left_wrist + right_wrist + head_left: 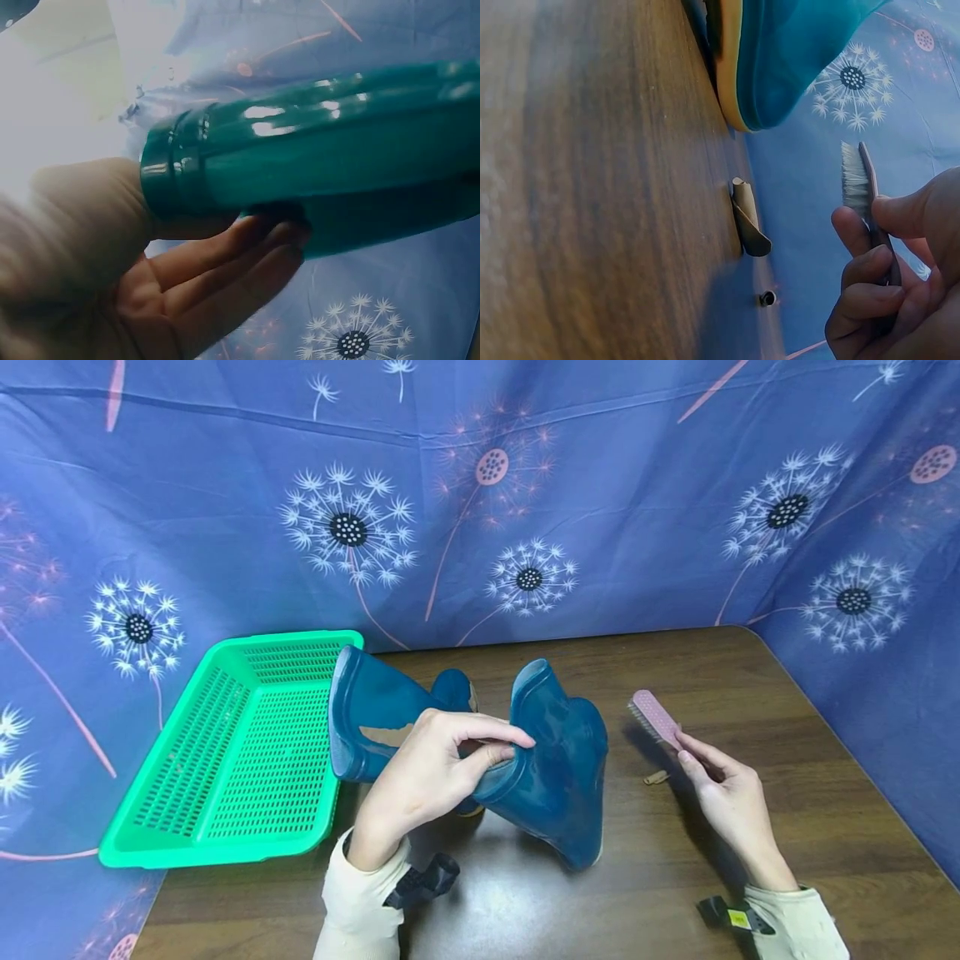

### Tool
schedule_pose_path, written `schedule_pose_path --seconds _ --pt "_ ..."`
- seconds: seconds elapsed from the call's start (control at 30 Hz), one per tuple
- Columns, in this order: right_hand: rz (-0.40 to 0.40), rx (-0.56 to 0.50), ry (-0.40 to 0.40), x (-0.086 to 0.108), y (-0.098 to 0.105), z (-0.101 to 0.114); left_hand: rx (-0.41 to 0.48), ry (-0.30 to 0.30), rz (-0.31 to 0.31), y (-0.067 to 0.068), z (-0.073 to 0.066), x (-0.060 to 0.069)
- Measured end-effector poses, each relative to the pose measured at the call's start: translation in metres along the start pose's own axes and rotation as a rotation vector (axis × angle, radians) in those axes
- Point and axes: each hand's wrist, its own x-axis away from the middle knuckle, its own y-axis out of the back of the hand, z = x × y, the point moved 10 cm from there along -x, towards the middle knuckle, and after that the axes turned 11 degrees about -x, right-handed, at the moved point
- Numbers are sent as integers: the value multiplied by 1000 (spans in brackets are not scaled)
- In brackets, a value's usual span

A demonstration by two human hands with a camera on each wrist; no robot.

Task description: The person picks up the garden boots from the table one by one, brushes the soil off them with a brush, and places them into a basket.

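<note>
My left hand point(431, 768) pinches the top rim of a blue rubber boot point(566, 760), which tilts with its sole toward the right. In the left wrist view the thumb lies at the boot's rim point(161, 169) and the other fingers extend below the shaft. Behind that hand a second blue boot point(382, 693) lies with its opening to the left, a tan patch on its shaft. My right hand point(731, 802) grips a pink brush point(655, 717) by its handle, bristles facing left, apart from the boots. The bristles point(854, 176) are pale in the right wrist view.
A green plastic basket point(217, 852) stands at the table's left, beside the second boot. A small tan curled piece point(656, 777) lies on the wooden table point(810, 760) below the brush. Patterned blue cloth point(622, 552) hangs behind. A small dark ring point(768, 298) shows in the right wrist view.
</note>
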Motion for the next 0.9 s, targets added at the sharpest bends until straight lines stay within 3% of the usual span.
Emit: schedule_pose_path --seconds 0.17,0.47,0.9 --pt "-2 -14 -3 1 1 0 -37 -53 -98 2 -10 -1" --pt "-8 -44 8 2 2 3 -269 -212 -290 14 -37 13" --pt "-16 -13 19 2 3 5 -339 -319 -465 24 -57 25"
